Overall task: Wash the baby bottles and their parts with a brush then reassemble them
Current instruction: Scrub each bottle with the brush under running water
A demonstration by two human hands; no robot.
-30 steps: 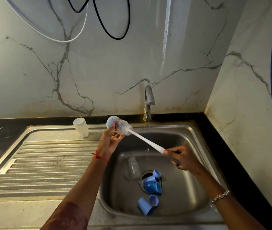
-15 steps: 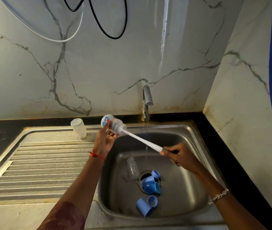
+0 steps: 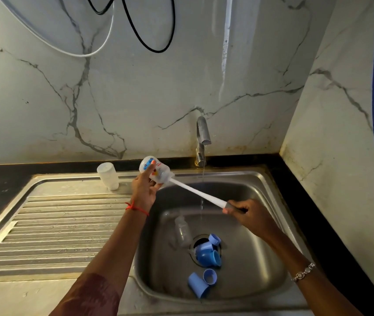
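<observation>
Both arms reach in from 6 o'clock over the steel sink (image 3: 270, 192). The left hand (image 3: 144, 190) is raised at the basin's 11 o'clock edge, fingers pointing up, its grip wrapped around a clear baby bottle (image 3: 155, 171) with printed markings, tilted so its mouth faces 4 o'clock. The right hand (image 3: 248, 214) sits lower, above the basin at about 1 o'clock from the drain, its grip closed tight on the dark handle end of the white bottle brush (image 3: 195, 192). The brush shaft runs up toward 10 o'clock and its head is inside the bottle.

A thin stream of water falls from the tap (image 3: 202, 137) at 12 o'clock, crossing the brush shaft.

In the basin, a second clear bottle (image 3: 182, 231) lies on its side at 9 o'clock of the drain. Blue caps and rings (image 3: 208, 253) are piled on the drain, and two more blue pieces (image 3: 201, 283) lie at 6 o'clock of it. On the drainboard (image 3: 56, 224), at 10 o'clock of the basin, a frosted bottle (image 3: 108, 176) stands alone.
</observation>
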